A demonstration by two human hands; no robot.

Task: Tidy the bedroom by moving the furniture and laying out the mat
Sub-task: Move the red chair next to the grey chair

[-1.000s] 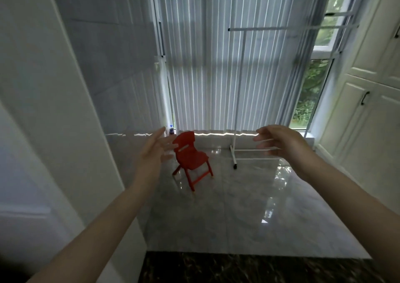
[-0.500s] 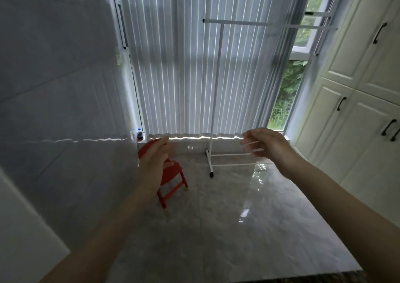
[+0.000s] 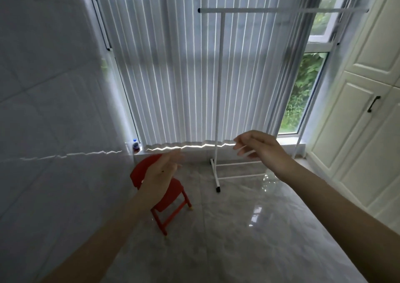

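Note:
A small red plastic chair (image 3: pixel 171 198) stands on the marble floor by the left wall, under the window. My left hand (image 3: pixel 161 173) is stretched out in front of it, empty with fingers loosely apart, covering part of the chair's back; it is in the air and I cannot tell that it touches the chair. To the right stands a tall white clothes rail (image 3: pixel 219 92) on a floor frame. My right hand (image 3: pixel 258 147) hovers empty in front of the rail's lower frame, fingers curled but apart. No mat is in view.
Vertical blinds (image 3: pixel 184 77) cover the window ahead. A small bottle (image 3: pixel 135 145) sits on the sill at the left. A tiled wall (image 3: pixel 54 109) runs along the left, white cupboards (image 3: pixel 365 120) along the right. Glossy floor (image 3: pixel 249 228) lies between.
I have come closer to the window, so the chair and the clothes rail look larger. Both hands stay raised and empty; my left hand now overlaps the chair's back.

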